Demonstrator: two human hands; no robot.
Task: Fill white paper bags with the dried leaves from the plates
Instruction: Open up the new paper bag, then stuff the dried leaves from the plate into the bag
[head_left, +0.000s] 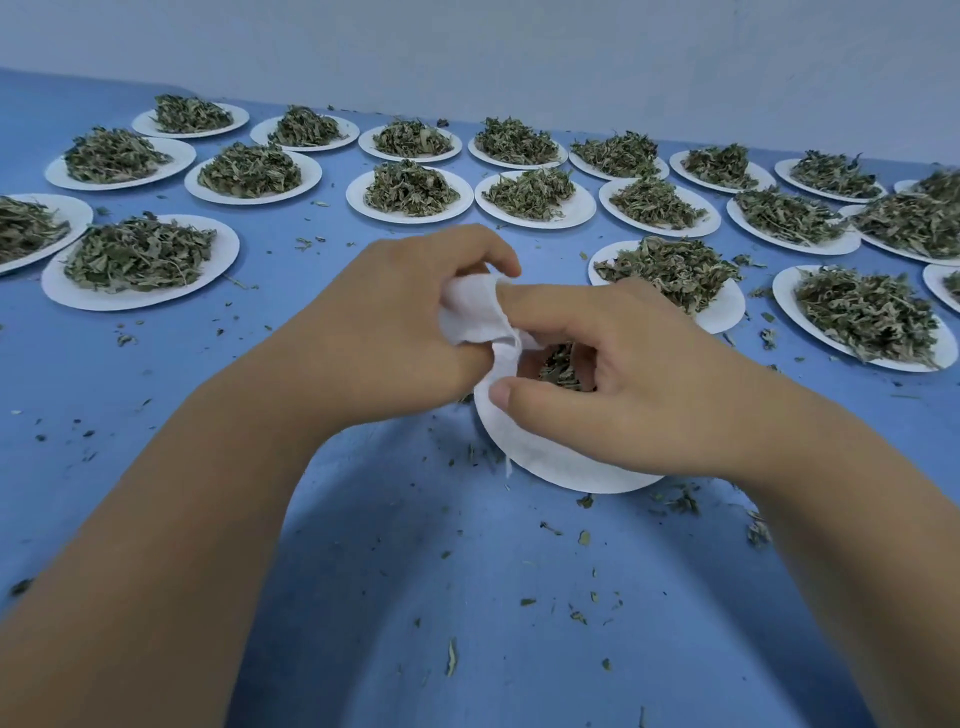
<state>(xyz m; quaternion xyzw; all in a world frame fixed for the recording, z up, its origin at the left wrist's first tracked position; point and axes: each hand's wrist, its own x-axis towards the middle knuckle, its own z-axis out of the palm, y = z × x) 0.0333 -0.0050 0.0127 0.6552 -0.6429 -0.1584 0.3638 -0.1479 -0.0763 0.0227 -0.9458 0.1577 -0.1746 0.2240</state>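
Fingers (480, 250), left hand (400, 327) and right hand (639, 374), pinch one bag (472, 312) among twenty-one leafy plates (62, 291).

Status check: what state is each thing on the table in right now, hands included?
Left hand: grips the white paper bag.
Right hand: fingers curled, pinching the bag's mouth.
White paper bag: crumpled, held over the near plate; fill hidden.
Near white paper plate: mostly bare.
Dried green leaves: a few left under the right hand.
Other white paper plates: heaped.
Blue tablecloth: strewn with leaf crumbs.
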